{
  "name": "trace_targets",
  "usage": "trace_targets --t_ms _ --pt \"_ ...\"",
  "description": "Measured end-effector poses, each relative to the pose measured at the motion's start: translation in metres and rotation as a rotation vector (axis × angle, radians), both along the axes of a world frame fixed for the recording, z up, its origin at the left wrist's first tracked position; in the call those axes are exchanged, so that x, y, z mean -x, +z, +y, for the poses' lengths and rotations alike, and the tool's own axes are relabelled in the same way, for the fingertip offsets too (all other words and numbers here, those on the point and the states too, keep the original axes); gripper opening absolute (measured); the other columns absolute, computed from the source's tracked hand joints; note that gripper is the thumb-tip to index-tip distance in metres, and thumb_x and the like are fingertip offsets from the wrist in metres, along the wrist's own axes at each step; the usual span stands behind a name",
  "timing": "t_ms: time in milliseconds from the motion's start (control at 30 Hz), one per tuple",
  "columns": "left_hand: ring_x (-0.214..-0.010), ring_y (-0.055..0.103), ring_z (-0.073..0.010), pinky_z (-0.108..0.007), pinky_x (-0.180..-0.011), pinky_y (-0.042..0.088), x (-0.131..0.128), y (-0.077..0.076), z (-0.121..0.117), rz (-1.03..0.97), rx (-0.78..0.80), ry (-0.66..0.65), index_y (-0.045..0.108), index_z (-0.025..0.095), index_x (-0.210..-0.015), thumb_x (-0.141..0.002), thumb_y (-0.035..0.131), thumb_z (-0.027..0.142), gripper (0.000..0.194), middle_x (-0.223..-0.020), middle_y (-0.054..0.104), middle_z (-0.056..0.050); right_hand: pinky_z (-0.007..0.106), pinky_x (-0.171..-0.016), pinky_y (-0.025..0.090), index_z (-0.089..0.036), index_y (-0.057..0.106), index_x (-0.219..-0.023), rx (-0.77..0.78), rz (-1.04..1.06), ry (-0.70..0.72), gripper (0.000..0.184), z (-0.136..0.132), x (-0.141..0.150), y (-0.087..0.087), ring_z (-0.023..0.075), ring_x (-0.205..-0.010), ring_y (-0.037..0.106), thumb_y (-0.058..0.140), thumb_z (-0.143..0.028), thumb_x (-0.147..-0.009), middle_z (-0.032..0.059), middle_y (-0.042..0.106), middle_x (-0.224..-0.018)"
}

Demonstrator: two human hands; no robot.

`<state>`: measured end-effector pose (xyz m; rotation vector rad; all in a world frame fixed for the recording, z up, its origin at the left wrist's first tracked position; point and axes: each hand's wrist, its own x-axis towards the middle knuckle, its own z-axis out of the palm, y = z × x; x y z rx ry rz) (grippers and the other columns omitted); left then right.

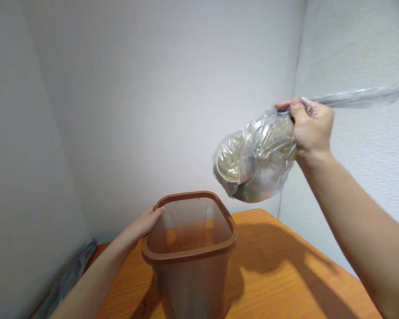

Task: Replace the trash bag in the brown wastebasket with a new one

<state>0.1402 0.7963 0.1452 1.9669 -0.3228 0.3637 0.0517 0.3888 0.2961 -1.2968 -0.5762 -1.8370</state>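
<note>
My right hand (310, 124) is raised at the right, its fingers closed round the gathered neck of a clear plastic bag (259, 155). Round shapes like cups or containers show through the film, but I cannot make out exactly what they are. The bag's loose end trails off to the right past the wrist. Below and to the left stands a brown translucent trash bin (189, 257) with a thick rim, and only its bare inside shows. My left hand (150, 219) grips the bin's rim on its left side, thumb over the inner edge.
The bin stands on an orange-brown wooden table (269, 257), which carries the shadow of my arm and the bag. Crumpled grey plastic (69, 274) lies along the left edge. White walls (169, 97) close in behind and at both sides.
</note>
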Motion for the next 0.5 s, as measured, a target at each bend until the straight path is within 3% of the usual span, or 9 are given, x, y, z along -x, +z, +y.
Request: trace_targets --t_ms 133,333,500 --pt "-0.102 0.067 -0.0327 -0.036 -0.081 0.053 -0.010 -0.001 0.001 0.038 0.026 -0.037 0.068 0.017 -0.095 -0.066 0.065 0.048 0.042 -0.106 0.075 -0.013 0.038 -0.086 0.048 -0.019 0.074 -0.096 0.086 0.224 -0.372 0.038 -0.027 -0.027 -0.053 0.0222 -0.089 0.066 0.045 -0.044 -0.099 0.0084 0.074 -0.095" --pt "-0.089 0.068 -0.0300 -0.034 -0.074 0.052 -0.014 -0.002 -0.002 0.072 0.040 -0.022 0.067 0.018 -0.085 -0.064 0.064 0.048 0.037 -0.088 0.075 -0.009 0.048 -0.095 0.046 -0.019 0.073 -0.089 0.260 0.513 -0.515 0.033 -0.069 -0.100 -0.139 0.0274 -0.100 0.064 0.045 -0.036 -0.096 0.0107 0.073 -0.100" --pt "-0.084 0.067 -0.0280 -0.034 -0.072 0.052 -0.013 -0.001 -0.004 0.090 0.094 -0.027 0.066 0.018 -0.087 -0.062 0.066 0.045 0.036 -0.080 0.073 -0.006 0.045 -0.096 0.049 -0.017 0.067 -0.100 0.239 0.693 -0.603 0.026 -0.101 -0.144 -0.211 0.0203 -0.102 0.064 0.056 -0.040 -0.097 0.0062 0.069 -0.106"
